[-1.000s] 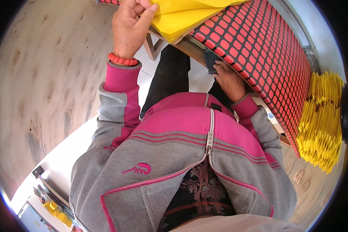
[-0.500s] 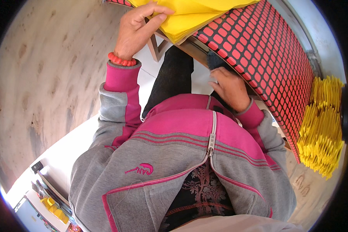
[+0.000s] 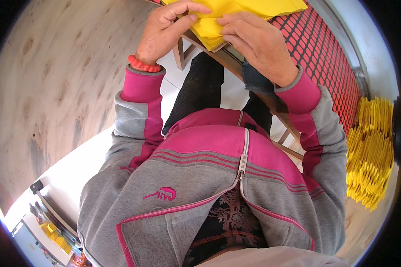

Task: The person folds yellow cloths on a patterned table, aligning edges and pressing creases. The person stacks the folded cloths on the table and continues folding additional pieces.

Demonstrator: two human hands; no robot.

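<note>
A stack of thin yellow sheets (image 3: 249, 6) lies on the near corner of a table, its upper layer folded over. My left hand (image 3: 165, 29) is at the left side of the stack, with thumb and forefinger on the folded edge. On the stack's near corner, my right hand (image 3: 260, 44) pinches the yellow sheets, fingers above and thumb beneath. Both hands work close together, a small gap between their fingertips. A red bead bracelet (image 3: 143, 65) circles my left wrist.
The table has a red and black patterned cover (image 3: 325, 58). A tall pile of folded yellow pieces (image 3: 370, 155) stands beyond its right end. Dark blue cloth (image 3: 256, 80) hangs under the table edge. At left stands a wood-grained surface (image 3: 62, 80).
My right hand has risen from beneath the table edge and taken hold of the sheets' near corner. My left hand has shifted slightly right along the fold.
</note>
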